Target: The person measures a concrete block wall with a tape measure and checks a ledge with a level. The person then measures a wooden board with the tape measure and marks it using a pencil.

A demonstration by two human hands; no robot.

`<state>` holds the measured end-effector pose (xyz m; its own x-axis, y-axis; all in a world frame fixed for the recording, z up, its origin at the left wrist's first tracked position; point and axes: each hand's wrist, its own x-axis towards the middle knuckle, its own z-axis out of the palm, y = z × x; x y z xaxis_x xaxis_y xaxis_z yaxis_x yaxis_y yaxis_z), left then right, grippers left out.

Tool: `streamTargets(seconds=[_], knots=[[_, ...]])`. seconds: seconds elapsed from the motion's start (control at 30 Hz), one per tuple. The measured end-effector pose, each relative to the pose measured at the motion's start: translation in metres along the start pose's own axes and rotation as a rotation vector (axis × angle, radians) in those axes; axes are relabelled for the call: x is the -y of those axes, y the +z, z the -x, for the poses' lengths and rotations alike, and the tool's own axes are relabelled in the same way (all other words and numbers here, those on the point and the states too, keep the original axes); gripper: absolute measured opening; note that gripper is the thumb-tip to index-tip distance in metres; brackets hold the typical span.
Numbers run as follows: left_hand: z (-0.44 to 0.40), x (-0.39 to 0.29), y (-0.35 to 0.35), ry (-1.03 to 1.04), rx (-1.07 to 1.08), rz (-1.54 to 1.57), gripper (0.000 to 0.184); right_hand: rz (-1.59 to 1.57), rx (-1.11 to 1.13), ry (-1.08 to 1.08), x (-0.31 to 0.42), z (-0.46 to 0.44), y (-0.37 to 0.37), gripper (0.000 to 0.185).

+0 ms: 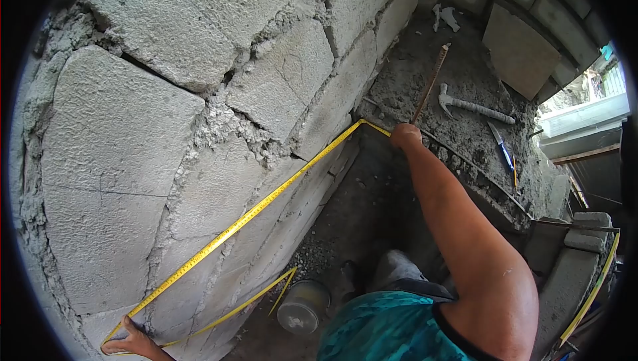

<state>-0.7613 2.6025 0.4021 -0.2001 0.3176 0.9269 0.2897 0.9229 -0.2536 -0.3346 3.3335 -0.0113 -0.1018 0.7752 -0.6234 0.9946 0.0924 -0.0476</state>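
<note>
A yellow measuring tape [249, 215] runs along the block wall [119, 155]. At the lower left my left hand [131, 342] pinches the tape against the wall, where it loops back. The tape bends near the wall's far corner, and its short end reaches my right hand [405, 136], closed on it at the edge of the rough concrete ledge [405, 62]. A thin rusty rebar [432, 82] rises beside my right hand. A hammer [475, 105] lies on the ledge, with a knife [500, 147] and a pencil [514, 172] to its right.
A bucket [304, 308] stands on the floor below. A flat square slab [520, 50] leans at the back right. Stacked blocks [588, 231] and another yellow strip [591, 291] are at the right. Rebar runs along the ledge's front edge.
</note>
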Motion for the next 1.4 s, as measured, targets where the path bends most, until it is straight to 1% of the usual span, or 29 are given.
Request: streamTargets(seconds=[0.23, 0.47, 0.63, 0.73, 0.8, 0.87, 0.93, 1.03, 1.1, 1.2, 1.3, 1.4], knots=[[0.0, 0.001, -0.001, -0.01, 0.022, 0.002, 0.13, 0.068, 0.013, -0.012, 0.003, -0.007, 0.004, 0.035], [0.0, 0.001, 0.001, -0.023, 0.01, 0.049, 0.131, 0.04, 0.006, -0.027, 0.001, -0.012, 0.01, 0.036], [-0.003, -0.011, -0.01, -0.025, 0.03, 0.068, 0.132, 0.068, 0.012, -0.081, -0.004, -0.017, 0.015, 0.035], [-0.004, -0.017, -0.012, -0.045, 0.041, 0.087, 0.133, 0.021, -0.006, -0.081, -0.005, -0.001, 0.007, 0.035], [-0.004, -0.021, -0.013, -0.005, -0.003, 0.003, 0.128, 0.01, -0.011, -0.063, -0.004, 0.009, 0.001, 0.035], [-0.005, -0.019, -0.013, -0.02, 0.015, 0.028, 0.129, 0.0, -0.016, -0.046, -0.004, 0.01, 0.0, 0.034], [-0.006, -0.021, -0.015, -0.034, 0.032, 0.051, 0.13, 0.03, -0.004, -0.096, -0.007, 0.003, 0.005, 0.034], [-0.007, -0.028, -0.02, -0.028, 0.029, -0.011, 0.126, 0.033, 0.001, -0.084, -0.007, -0.014, 0.016, 0.034], [-0.008, -0.025, -0.019, -0.005, 0.031, -0.069, 0.123, 0.05, 0.014, -0.08, -0.004, -0.008, 0.011, 0.034], [-0.007, -0.022, -0.017, -0.014, 0.038, 0.007, 0.123, 0.045, 0.016, -0.069, -0.002, -0.001, 0.006, 0.034], [-0.008, -0.024, -0.02, -0.055, 0.089, 0.005, 0.126, 0.023, 0.002, -0.068, -0.002, 0.005, 0.005, 0.035], [-0.006, -0.024, -0.017, -0.054, 0.065, -0.046, 0.126, 0.01, -0.01, -0.068, -0.006, 0.005, 0.01, 0.036]])
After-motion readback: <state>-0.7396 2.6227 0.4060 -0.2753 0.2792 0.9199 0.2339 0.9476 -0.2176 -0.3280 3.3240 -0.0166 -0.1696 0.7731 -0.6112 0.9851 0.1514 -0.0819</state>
